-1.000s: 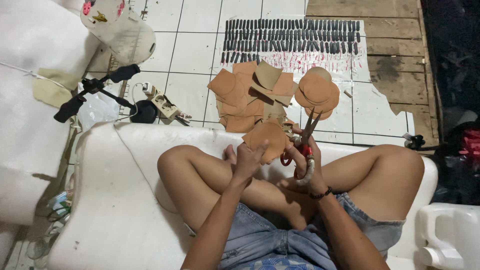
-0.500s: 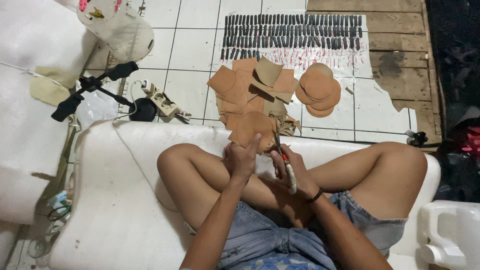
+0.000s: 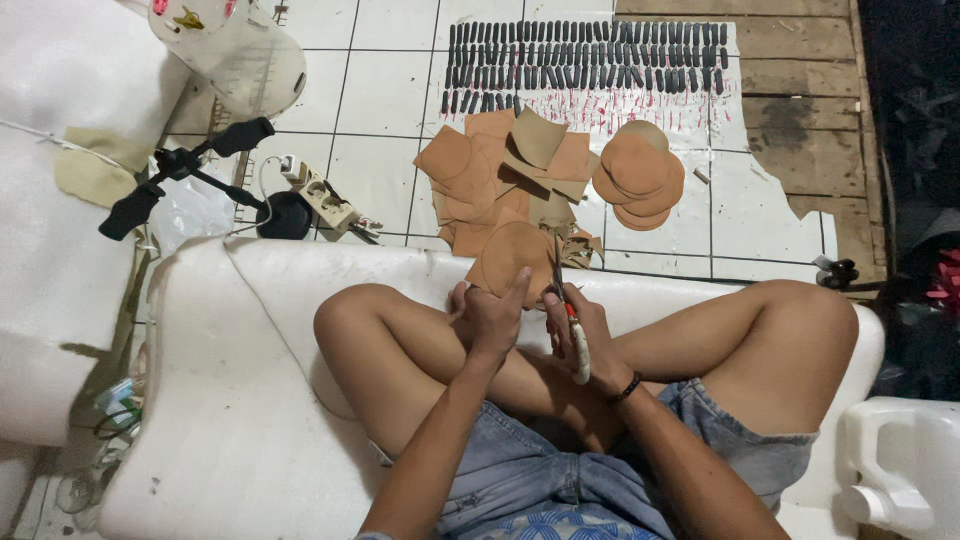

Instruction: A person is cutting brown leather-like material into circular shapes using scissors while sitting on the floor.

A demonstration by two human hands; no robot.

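White foam padding (image 3: 230, 400) forms the largest surface here; you sit cross-legged on it, knees spread to either side. Beyond its far edge lies a white tiled floor (image 3: 390, 80), with bare wooden boards (image 3: 790, 60) at the far right.

On the tiles, a long block of small dark pieces (image 3: 590, 60) is laid out in tight rows. Nearer to you sits a loose pile of tan offcuts (image 3: 500, 170), angular and overlapping. Just beside it on the right is a stack of tan round discs (image 3: 640, 175), touching the pile's edge.

To your left, a black tripod stand (image 3: 190, 175) lies on the floor, next to a white power strip (image 3: 322, 198). A white plastic jug (image 3: 900, 470) stands at the lower right corner.

Your left hand (image 3: 490, 315) is clenched on the near edge of a tan round piece (image 3: 515, 255), thumb pressed up against its face. The piece is held above the front edge of the padding, between your knees, with the offcut pile just behind it.

Your right hand (image 3: 585, 335) is closed around the handles of a pair of scissors (image 3: 568, 315). The blades point away from you and meet the right edge of the tan round piece. Whether the blades are parted cannot be told. A dark band sits on your right wrist (image 3: 628, 388).
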